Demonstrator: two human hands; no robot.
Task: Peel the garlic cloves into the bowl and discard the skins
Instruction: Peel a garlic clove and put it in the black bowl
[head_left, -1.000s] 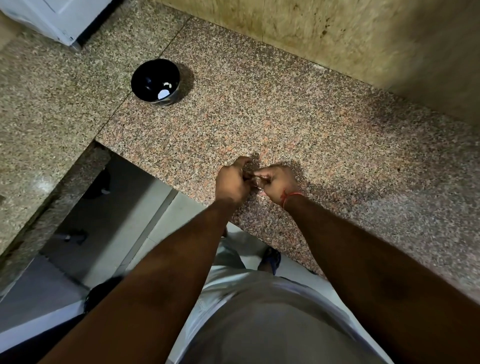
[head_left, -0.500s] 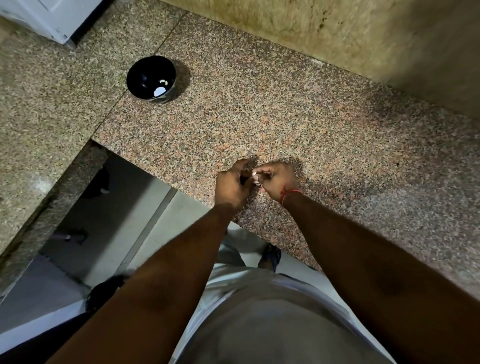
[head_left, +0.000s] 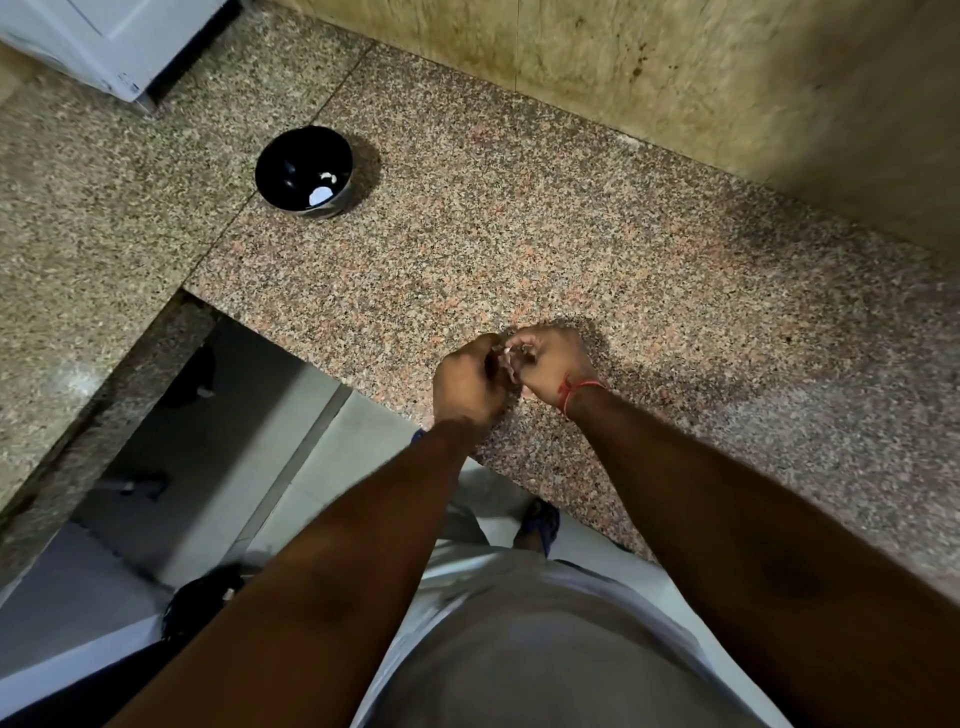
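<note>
inspector: start with the largest item.

assistant: speckled granite tabletop (head_left: 597, 249), running to a stained wall (head_left: 675, 78). both forearms reach over its near edge. the black bowl (head_left: 304, 171) sits well apart from the hands, toward the far left, with a few pale pieces inside, judged to be peeled cloves.

inspector: the hands?

assistant: left hand (head_left: 470, 384) and right hand (head_left: 553, 364) meet just above the tabletop. both sets of fingers are curled in tight, pinching one small pale thing between them, judged to be the garlic clove (head_left: 505, 352). a red thread (head_left: 579, 388) circles the right wrist.

inspector: loose skins?

assistant: too small to tell against the granite.

inspector: advice for the step in hand?

assistant: judged mid-peel. steady the clove with the left hand, let the right lift the skin from one end in strips. keep pressure light so the clove doesn't bruise or slip out. carry it to the bowl only once bare, and keep skins gathered apart.
</note>
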